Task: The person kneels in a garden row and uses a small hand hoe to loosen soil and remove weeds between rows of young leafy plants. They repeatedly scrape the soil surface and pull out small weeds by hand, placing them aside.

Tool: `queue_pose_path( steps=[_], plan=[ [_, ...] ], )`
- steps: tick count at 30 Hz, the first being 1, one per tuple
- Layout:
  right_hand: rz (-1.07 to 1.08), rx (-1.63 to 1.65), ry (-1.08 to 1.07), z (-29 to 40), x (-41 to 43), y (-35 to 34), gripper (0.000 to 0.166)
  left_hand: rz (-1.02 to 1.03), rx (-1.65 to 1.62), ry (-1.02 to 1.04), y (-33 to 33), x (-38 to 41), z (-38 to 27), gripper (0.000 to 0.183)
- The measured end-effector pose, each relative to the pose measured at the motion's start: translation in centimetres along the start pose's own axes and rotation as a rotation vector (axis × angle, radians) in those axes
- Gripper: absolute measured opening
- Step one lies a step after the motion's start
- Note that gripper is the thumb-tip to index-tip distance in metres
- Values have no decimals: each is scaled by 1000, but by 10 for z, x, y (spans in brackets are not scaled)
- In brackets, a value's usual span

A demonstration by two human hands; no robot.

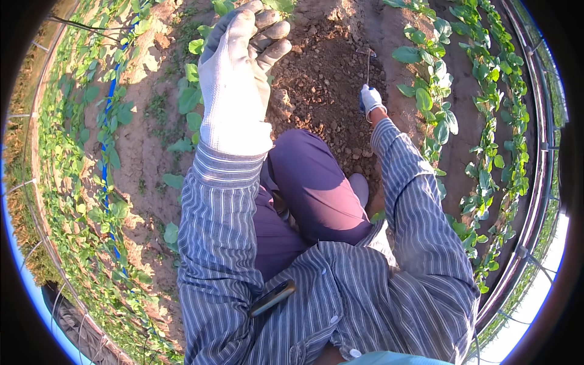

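My left hand [237,77], in a white knit work glove with grey-coated fingers, is raised close to the camera. Its fingers are loosely curled with gaps between them, and nothing shows in its grasp. Farther out and to the right, my right hand [372,98], gloved in white and blue, grips a small hand hoe [367,68]. The tool's thin metal shank points away from me, its flat head at the loose brown soil [319,86]. Most of the handle is hidden in the glove.
Leafy green plants [423,98] grow in a row right of the dug strip; others [189,98] stand to the left. A blue hose or pipe [108,109] runs along the left rows. My bent knee [303,150] is before the soil. Metal framing [543,146] curves along the right side.
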State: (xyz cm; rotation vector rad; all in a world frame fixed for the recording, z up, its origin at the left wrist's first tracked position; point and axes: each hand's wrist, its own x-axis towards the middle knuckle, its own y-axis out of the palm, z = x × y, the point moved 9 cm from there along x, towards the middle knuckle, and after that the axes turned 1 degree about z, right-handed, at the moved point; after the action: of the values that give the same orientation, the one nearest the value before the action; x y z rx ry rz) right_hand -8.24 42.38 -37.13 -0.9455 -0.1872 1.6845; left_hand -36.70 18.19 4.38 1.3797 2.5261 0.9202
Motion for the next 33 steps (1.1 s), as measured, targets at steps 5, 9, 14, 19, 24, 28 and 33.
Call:
queue_pose_path(
  steps=[5,9,14,19,24,28,33],
  plan=[
    [12,-118,58,68,20,26,40,-49,-15,16,2,-4,0,37],
    [104,-338,27,62,26,65,37,-189,-38,-53,2,1,-1,32],
    [72,-349,22,43,-39,96,41,-291,-33,-78,-3,-3,-9,26],
    [38,-335,-59,22,-82,102,41,-317,-50,-88,-3,1,-8,21],
    [124,-391,-112,9,-130,117,41,-297,-109,-65,-8,-1,-7,21],
    [214,-416,-139,-9,-151,120,44,-261,-111,-19,-13,2,-5,21],
    [350,-399,-242,-23,-174,139,45,-241,-120,-3,-14,1,-4,21]
  ],
)
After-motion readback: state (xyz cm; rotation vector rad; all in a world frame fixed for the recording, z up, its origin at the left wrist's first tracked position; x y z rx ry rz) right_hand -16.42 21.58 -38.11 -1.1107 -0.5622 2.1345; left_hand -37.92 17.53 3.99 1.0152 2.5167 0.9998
